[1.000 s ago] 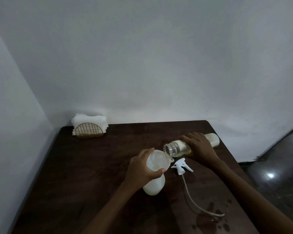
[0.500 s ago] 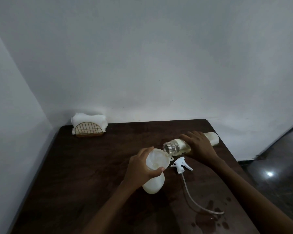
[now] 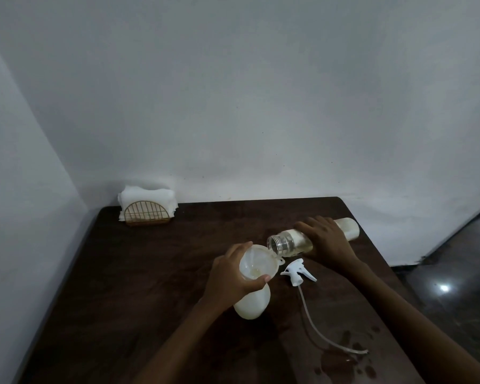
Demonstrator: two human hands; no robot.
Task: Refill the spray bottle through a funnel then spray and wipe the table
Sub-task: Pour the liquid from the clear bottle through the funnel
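A white spray bottle (image 3: 254,302) stands on the dark wooden table (image 3: 150,286) with a white funnel (image 3: 257,263) in its neck. My left hand (image 3: 230,275) grips the funnel and the bottle's top. My right hand (image 3: 326,241) holds a clear refill bottle (image 3: 288,242) tipped almost flat, its open mouth over the funnel's rim. Yellowish liquid lies in the refill bottle and a little in the funnel. The white spray head (image 3: 298,273) lies on the table to the right of the spray bottle, and its tube (image 3: 313,325) trails toward me.
A gold wire holder with white napkins (image 3: 147,207) stands at the table's far left corner by the wall. Wet spots (image 3: 344,361) mark the table near the tube's end. The table's right edge drops to a dark floor (image 3: 455,286).
Both hands and both bottles keep their poses. The camera view has shifted only slightly.
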